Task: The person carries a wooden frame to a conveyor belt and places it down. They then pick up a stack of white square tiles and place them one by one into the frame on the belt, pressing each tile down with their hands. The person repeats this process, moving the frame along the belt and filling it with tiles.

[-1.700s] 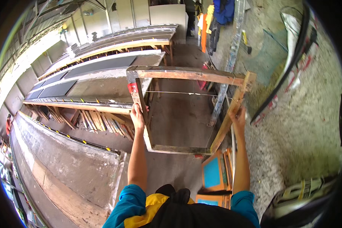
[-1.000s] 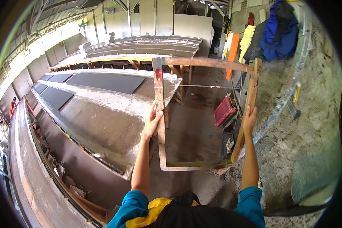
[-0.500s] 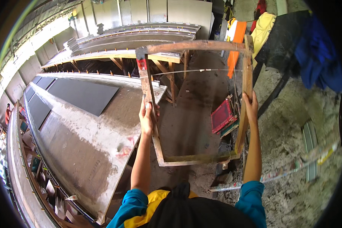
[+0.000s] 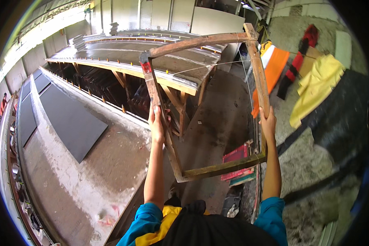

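Note:
I hold a large rectangular wooden frame [image 4: 201, 41] out in front of me, raised off the ground. It has weathered brown bars, a red patch on its left upper corner and thin strings stretched across it. My left hand [image 4: 156, 123] grips the frame's left bar about halfway up. My right hand [image 4: 267, 123] grips the right bar at a similar height. The frame's lower bar hangs in front of my chest.
A long grey work table [image 4: 90, 172] with dark rectangular sheets [image 4: 71, 119] runs along my left. A second long table on wooden legs [image 4: 123, 53] stands ahead. Orange, red and yellow cloths [image 4: 315, 86] hang on the right wall. A red frame [image 4: 235, 158] lies on the floor.
I have turned further with the frame; the grey table has swung lower left and the second table now lies behind the frame. Both hands keep their grip on the side bars.

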A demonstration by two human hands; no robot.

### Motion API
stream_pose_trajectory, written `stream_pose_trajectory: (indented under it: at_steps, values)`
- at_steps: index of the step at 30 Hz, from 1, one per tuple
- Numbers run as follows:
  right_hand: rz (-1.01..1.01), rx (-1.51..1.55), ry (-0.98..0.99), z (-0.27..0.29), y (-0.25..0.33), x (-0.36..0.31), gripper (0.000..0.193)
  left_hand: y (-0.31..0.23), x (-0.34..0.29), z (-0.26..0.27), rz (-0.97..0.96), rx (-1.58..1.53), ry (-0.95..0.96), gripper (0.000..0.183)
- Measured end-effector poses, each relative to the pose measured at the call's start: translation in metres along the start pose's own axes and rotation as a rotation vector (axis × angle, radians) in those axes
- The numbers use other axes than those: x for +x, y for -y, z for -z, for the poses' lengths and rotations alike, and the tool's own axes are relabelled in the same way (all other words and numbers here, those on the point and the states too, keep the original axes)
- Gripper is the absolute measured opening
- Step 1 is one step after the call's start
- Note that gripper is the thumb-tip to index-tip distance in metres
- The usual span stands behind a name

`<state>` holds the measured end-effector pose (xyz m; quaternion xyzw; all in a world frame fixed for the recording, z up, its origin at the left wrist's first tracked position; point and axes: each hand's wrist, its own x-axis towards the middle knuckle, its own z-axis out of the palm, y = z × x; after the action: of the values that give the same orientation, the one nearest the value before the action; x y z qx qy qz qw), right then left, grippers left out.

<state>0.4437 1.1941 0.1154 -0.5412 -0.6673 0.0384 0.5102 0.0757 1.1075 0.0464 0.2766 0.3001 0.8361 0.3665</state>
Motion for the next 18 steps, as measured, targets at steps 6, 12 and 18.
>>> stream_pose_trajectory:
  at_steps: [6, 12, 18]
  values:
    - [-0.002, 0.052, 0.045, -0.091, 0.002, 0.126, 0.053, 0.004, 0.126, -0.025, -0.140, 0.035, 0.100, 0.051]
    - [-0.015, 0.256, 0.064, -0.197, -0.020, 0.236, 0.049, 0.046, 0.191, -0.029, -0.254, 0.578, 0.048, 0.063]
    - [0.020, 0.456, 0.220, -0.313, -0.052, 0.315, 0.060, 0.089, 0.246, -0.057, -0.549, 0.866, -0.328, 0.051]
